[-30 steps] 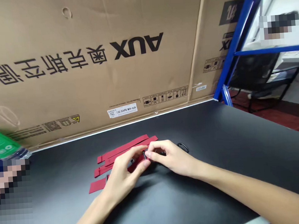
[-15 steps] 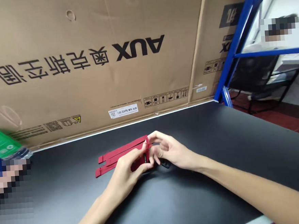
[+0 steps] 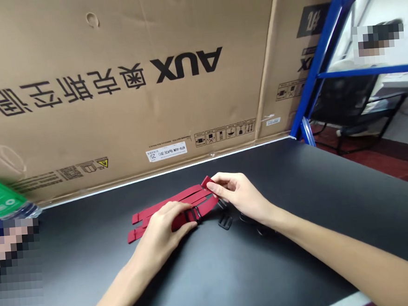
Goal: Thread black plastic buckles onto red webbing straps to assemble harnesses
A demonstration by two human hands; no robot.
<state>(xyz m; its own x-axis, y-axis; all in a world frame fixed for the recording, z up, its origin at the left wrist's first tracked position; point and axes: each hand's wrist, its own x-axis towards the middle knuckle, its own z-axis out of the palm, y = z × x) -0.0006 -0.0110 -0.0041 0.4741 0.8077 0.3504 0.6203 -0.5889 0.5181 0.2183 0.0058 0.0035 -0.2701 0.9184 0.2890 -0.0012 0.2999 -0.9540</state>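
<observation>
Several red straps [image 3: 172, 201] lie side by side on the black tabletop. My left hand [image 3: 170, 223] grips a red strap beside a black slide buckle [image 3: 196, 214], through which the strap runs. Between thumb and fingers, my right hand [image 3: 232, 188] pinches the folded red end [image 3: 207, 181] of that strap, up and to the right of the buckle. A loose black buckle [image 3: 225, 222] rests on the table below my right hand. More black pieces lie partly hidden under my right wrist.
A large cardboard box [image 3: 124, 116] stands along the table's back edge. At the left is a green-labelled pack [image 3: 2, 197], with part of a person below it. A blue metal frame [image 3: 318, 65] rises at the right; beyond it are a chair [image 3: 350, 98] and a person.
My right hand has drawn the strap end away from the buckle, up and to the right. My left hand has shifted slightly left, and the loose buckle shows more fully.
</observation>
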